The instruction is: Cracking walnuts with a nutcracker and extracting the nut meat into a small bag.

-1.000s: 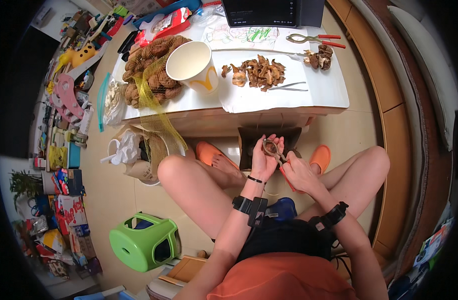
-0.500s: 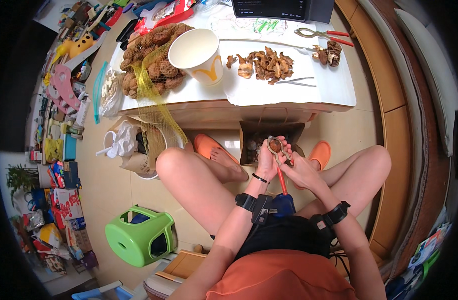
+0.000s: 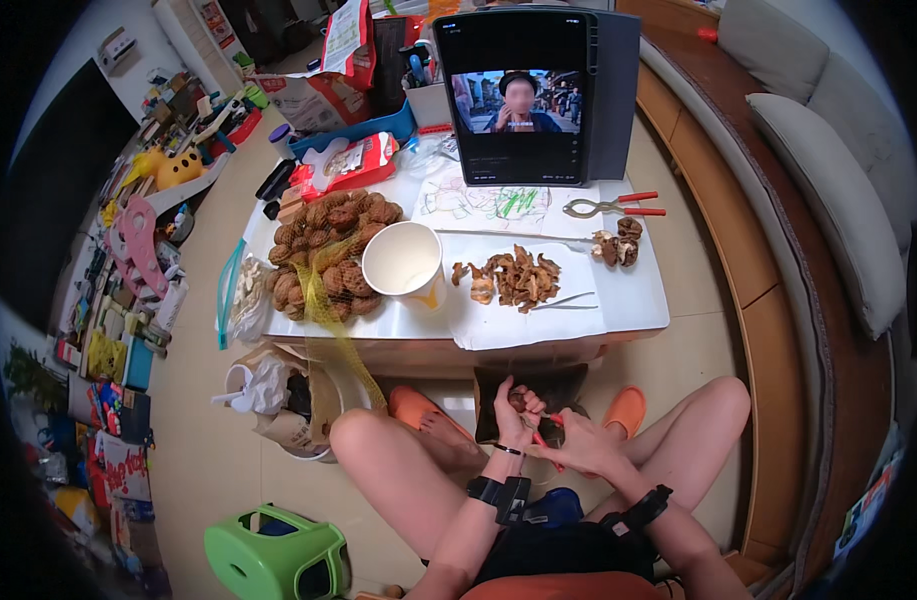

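Above an open dark box [image 3: 568, 383] on the floor, my left hand [image 3: 511, 425] has its fingers curled around a brown walnut [image 3: 519, 401]. My right hand [image 3: 590, 443] grips a red-handled nutcracker [image 3: 547, 456]; its jaws reach toward the walnut and are partly hidden by my fingers. On the white table, a paper sheet [image 3: 478, 330] bears brown walnut pieces [image 3: 526, 280] and metal tweezers [image 3: 570, 304]. To their right lie cracked walnuts [image 3: 618, 243] and a second red-handled nutcracker [image 3: 610, 206]. A paper cup [image 3: 403, 262] stands left of the pieces.
Walnuts [image 3: 323, 240] fill a yellow net bag [image 3: 330, 330] hanging over the table's front edge. Behind the paper stands a tablet [image 3: 518, 155]. A bin with paper bags [image 3: 288, 425] is left of my knees, near a green stool [image 3: 248, 565]. A sofa [image 3: 828, 200] lines the right.
My view has tilted up, bringing the whole tablet into sight. My left fingers have closed further over the walnut, and the nutcracker has turned, both red handles now showing by my right hand.
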Demonstrator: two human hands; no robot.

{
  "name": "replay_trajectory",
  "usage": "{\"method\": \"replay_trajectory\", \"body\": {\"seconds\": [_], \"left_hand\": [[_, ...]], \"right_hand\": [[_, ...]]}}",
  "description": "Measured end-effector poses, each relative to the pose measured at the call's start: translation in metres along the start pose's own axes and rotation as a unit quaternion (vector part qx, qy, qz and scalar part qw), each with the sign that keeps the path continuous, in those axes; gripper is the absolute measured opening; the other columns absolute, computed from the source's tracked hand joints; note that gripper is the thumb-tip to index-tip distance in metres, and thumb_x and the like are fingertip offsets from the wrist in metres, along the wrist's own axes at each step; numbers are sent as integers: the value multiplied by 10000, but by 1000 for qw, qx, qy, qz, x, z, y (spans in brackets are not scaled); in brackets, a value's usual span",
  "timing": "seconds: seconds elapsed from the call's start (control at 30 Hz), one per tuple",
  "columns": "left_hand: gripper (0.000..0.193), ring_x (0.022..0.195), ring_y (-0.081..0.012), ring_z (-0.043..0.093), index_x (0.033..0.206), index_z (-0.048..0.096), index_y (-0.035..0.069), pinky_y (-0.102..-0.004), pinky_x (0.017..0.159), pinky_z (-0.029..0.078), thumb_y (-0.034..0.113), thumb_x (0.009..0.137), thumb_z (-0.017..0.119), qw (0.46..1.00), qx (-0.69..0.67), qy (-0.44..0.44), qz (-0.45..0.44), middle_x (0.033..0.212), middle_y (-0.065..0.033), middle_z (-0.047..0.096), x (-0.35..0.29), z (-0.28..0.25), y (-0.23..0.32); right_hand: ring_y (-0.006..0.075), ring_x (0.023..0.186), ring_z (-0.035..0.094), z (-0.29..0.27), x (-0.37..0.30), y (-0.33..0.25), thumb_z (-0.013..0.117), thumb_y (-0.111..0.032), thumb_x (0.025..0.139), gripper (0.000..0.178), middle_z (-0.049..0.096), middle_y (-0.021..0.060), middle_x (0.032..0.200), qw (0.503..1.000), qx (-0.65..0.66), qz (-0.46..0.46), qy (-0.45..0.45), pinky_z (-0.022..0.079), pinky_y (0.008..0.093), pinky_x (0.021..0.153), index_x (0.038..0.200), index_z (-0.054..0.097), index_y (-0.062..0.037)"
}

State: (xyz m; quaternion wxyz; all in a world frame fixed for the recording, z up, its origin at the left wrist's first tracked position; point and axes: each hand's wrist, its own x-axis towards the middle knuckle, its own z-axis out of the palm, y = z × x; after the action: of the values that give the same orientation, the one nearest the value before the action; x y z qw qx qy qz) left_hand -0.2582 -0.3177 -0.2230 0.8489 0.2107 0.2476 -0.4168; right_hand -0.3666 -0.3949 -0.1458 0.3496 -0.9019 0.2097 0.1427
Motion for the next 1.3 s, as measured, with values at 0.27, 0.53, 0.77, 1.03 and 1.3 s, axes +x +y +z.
{"method": "replay_trajectory", "body": {"seconds": [0.27, 0.53, 0.77, 1.03, 1.3], "left_hand": [[283, 476, -116, 289, 631, 382, 87, -238, 491, 277, 250, 817, 520, 999, 16, -41, 10, 536, -3, 296, -8, 10, -7], [252, 510, -118, 299, 639, 398, 90, -241, 506, 281, 216, 813, 530, 997, 3, -29, 72, 562, -7, 334, -8, 12, -7], [276, 582, -146, 401, 682, 461, 61, -253, 568, 360, 289, 807, 552, 999, 4, -5, 37, 585, -23, 381, -3, 7, -15], [422, 787, -223, 488, 922, 492, -56, -393, 891, 411, 350, 866, 390, 994, -100, 30, 32, 807, -127, 493, 7, -8, -19], [212, 634, -183, 487, 824, 481, -27, -380, 800, 472, 156, 867, 383, 979, -152, 128, 52, 709, -91, 503, 12, -13, -25]], "right_hand": [[347, 914, 499, 17, 3, 10, 611, -372, 605, 543, 513, 226, 952, 997, -51, 52, -4, 391, 393, 813, 913, 448, 44], [297, 873, 470, 41, 12, 1, 606, -255, 649, 381, 487, 166, 881, 972, -116, 19, 203, 365, 374, 772, 889, 451, -3], [347, 738, 545, 41, 16, 20, 582, -265, 671, 376, 534, 199, 786, 983, -118, 7, 140, 431, 415, 654, 870, 426, 13], [373, 760, 558, 36, 14, 18, 528, -286, 710, 363, 555, 235, 823, 991, -94, 42, 81, 429, 444, 681, 896, 431, 10], [384, 695, 571, 33, 15, 20, 510, -245, 704, 321, 571, 249, 732, 993, -102, 43, 47, 450, 446, 632, 836, 453, 42]]}}
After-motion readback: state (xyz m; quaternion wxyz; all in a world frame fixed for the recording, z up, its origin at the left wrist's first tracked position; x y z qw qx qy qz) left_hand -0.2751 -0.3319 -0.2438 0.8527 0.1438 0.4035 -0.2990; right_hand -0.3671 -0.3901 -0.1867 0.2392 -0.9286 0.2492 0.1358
